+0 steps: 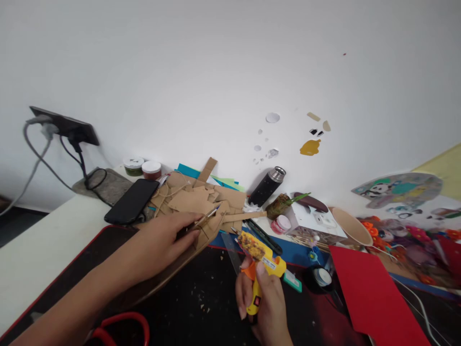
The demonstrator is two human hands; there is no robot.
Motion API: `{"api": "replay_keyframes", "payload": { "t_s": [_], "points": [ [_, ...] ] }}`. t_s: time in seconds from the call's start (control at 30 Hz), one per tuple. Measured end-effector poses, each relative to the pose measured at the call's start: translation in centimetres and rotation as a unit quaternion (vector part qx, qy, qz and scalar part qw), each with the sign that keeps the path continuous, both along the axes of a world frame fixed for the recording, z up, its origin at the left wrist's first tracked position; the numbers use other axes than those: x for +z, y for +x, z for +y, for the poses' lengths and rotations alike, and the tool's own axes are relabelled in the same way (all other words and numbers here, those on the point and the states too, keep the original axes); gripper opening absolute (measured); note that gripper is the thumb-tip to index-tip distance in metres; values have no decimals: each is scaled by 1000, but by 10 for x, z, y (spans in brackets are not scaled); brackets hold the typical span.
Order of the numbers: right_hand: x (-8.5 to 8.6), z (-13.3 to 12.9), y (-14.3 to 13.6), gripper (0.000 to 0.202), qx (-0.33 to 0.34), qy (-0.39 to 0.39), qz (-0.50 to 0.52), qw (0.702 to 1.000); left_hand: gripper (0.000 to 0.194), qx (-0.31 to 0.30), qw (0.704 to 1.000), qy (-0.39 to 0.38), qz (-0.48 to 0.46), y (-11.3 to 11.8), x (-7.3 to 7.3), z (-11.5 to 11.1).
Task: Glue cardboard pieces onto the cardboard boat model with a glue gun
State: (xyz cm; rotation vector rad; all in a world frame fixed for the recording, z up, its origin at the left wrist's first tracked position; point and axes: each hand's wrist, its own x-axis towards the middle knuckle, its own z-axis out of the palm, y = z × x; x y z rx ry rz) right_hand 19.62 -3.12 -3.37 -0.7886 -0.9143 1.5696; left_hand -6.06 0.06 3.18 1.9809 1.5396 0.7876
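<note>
My right hand [264, 300] grips a yellow glue gun [262, 262] with an orange trigger, its nozzle pointing up and left toward the cardboard. My left hand [163, 242] reaches across the black mat and pinches a thin stick or brush [209, 215] against a small cardboard piece [211, 227]. Behind it lies a heap of brown cardboard cut-outs [196, 197] with string.
A black phone [132, 201] lies left of the heap, two paint jars [142, 166] behind it. A black flask [267, 186], pink jar [281, 224], black pen [264, 236], tape roll [321, 278], paper cup [351, 227] and red sheet [372, 293] sit to the right. Cables hang from a wall socket [65, 126].
</note>
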Motion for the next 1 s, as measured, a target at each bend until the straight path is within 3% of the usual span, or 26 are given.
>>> {"api": "replay_keyframes", "payload": {
  "t_s": [0.13,0.4,0.6,0.77,1.0],
  "points": [
    [5,-1,-2,44,3,-6,-9,1000,49,14,998,-47,-31,2,-6,2],
    [13,2,-2,48,-26,-7,-20,999,43,-38,985,-129,-108,8,-15,9],
    [12,2,-2,48,-32,-15,-3,999,40,-34,976,-164,-140,20,-8,6],
    [14,2,-2,49,-36,-22,-7,999,38,-26,979,-148,-139,23,-3,4],
    [15,9,-4,53,-75,-55,-42,995,39,-86,964,-189,-163,23,-9,-1]
  ]
}}
